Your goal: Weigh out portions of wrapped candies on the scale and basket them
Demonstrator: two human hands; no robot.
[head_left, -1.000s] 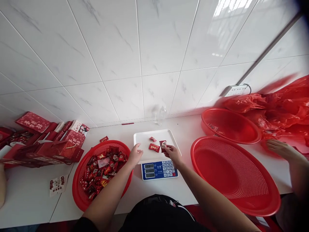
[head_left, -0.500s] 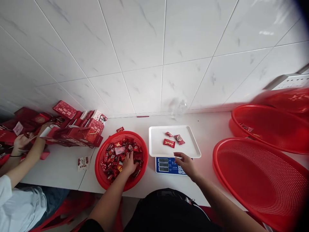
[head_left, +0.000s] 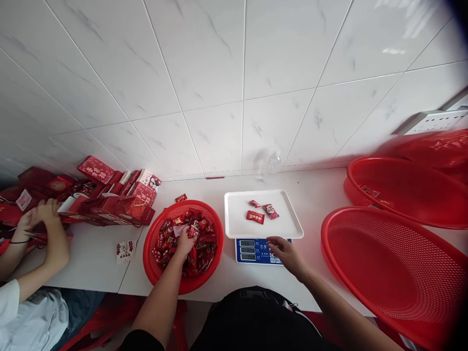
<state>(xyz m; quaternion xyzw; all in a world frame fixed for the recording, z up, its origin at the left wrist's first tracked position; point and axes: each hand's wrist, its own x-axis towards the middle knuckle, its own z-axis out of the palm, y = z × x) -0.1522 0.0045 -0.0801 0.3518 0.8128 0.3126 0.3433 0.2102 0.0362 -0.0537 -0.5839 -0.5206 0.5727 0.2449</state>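
My left hand (head_left: pixel 186 243) is inside a round red basket (head_left: pixel 146 261) filled with candies in red wrappers. Its fingers are closed on a wrapped candy (head_left: pixel 193 231) at the top of the heap. My right hand (head_left: pixel 287 252) hovers over the blue keypad of a scale (head_left: pixel 252 257), fingers slightly bent and apart, holding nothing. The scale carries a white tray (head_left: pixel 236 228). Three wrapped pieces lie on it: a red candy (head_left: pixel 255 217), a darker one (head_left: pixel 271 211) and a small one (head_left: pixel 254 203).
Two large red baskets (head_left: pixel 373 263) stand at the right. Red gift boxes (head_left: pixel 127 209) crowd the left side, where a co-worker's hands (head_left: pixel 40 214) are. A printed card (head_left: pixel 125 251) and a single candy (head_left: pixel 180 198) lie near my basket. A clear bottle (head_left: pixel 272 164) stands by the wall.
My left hand has shifted left and up within the basket and now grips a candy. My right hand has moved slightly right and down. The co-worker's hands have come together.
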